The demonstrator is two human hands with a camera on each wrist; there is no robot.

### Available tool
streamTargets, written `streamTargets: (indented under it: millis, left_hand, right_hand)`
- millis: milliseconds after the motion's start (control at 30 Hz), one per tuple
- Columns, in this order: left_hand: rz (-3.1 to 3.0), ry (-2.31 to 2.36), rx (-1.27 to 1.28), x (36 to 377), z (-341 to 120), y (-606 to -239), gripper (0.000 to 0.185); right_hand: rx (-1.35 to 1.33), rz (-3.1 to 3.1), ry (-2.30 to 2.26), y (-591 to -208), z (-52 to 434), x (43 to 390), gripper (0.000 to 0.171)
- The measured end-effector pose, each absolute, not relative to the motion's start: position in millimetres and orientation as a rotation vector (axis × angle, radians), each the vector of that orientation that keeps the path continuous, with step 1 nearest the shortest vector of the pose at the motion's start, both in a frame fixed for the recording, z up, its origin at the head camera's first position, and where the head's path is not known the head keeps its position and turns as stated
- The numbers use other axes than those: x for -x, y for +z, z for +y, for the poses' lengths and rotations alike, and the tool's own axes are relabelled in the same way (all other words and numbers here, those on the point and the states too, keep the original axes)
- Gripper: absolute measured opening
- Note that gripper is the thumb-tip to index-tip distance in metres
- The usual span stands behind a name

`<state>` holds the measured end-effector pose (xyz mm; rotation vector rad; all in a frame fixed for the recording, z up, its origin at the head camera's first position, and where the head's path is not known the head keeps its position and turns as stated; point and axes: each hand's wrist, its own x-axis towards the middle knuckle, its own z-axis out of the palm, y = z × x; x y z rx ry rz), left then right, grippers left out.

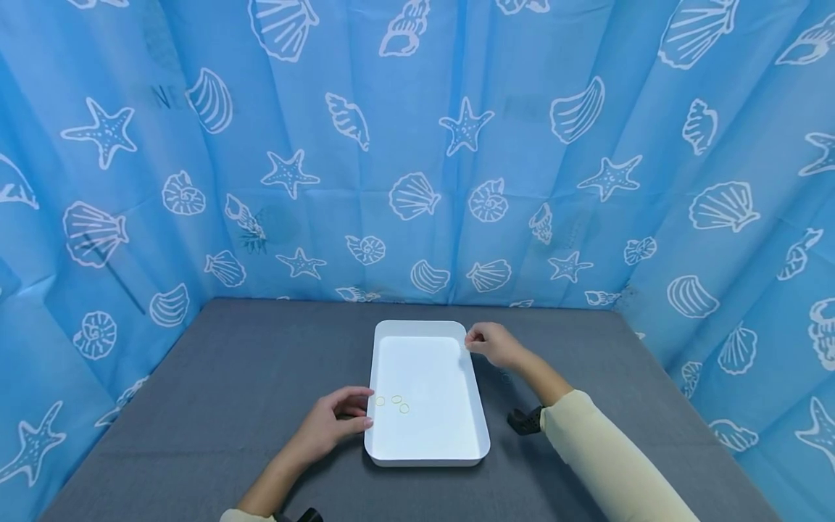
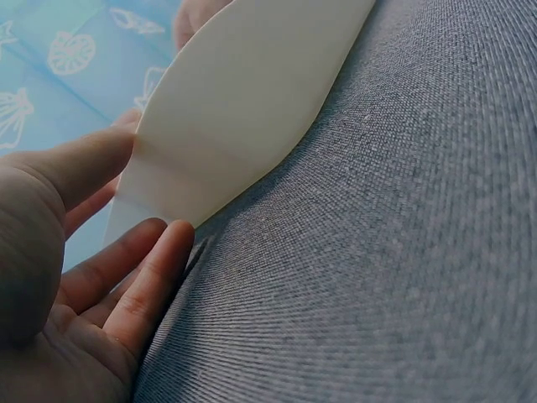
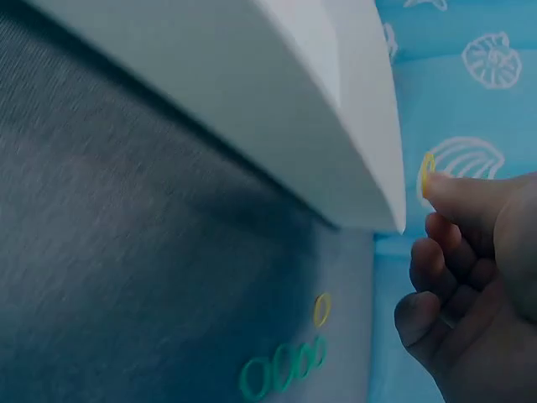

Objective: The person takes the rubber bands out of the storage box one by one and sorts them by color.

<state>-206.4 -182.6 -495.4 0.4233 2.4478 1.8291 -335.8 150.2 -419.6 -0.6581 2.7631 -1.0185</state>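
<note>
Your right hand (image 1: pixel 493 344) sits at the far right corner of the white tray (image 1: pixel 427 330), fingers curled, pinching a small yellow ring (image 3: pixel 427 174) at the fingertip, just beside the tray's rim. The ring is thin, round and open in the middle.

Your left hand (image 1: pixel 334 424) is at the tray's near left edge, fingers relaxed and open, tips touching or just beside the wall; it grips nothing.

The tray is a shallow rounded rectangle, middle of the grey cloth table (image 1: pixel 215 377). Three more small yellow rings (image 1: pixel 392 402) lie inside near the left wall, close to your left fingers.

The right wrist view shows loose rings on the cloth beside the tray: one yellow (image 3: pixel 321 310) and a row of green ones (image 3: pixel 285 367).

A blue curtain (image 1: pixel 417 145) with shell and starfish print stands behind and at both sides.
</note>
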Motion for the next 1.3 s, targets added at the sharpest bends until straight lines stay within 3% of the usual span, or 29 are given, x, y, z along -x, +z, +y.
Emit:
streamTargets:
  millis: [333, 633, 933, 1300]
  left_hand:
    - [2.437, 1.833, -0.399, 207, -182, -496, 0.046]
    - [2.468, 1.786, -0.346, 195, -176, -466, 0.042]
    - [2.451, 1.812, -0.364, 207, -182, -494, 0.045]
    - [2.451, 1.817, -0.382, 206, -182, -493, 0.045]
  right_hand:
    - [0.546, 2.854, -1.018, -440, 173, 340, 0.008]
    - [0.51, 2.884, -0.97, -449, 182, 343, 0.009]
    - [0.45, 2.898, -0.932, -455, 182, 343, 0.008]
    - [0.389, 2.949, -0.794, -462, 179, 346, 0.012]
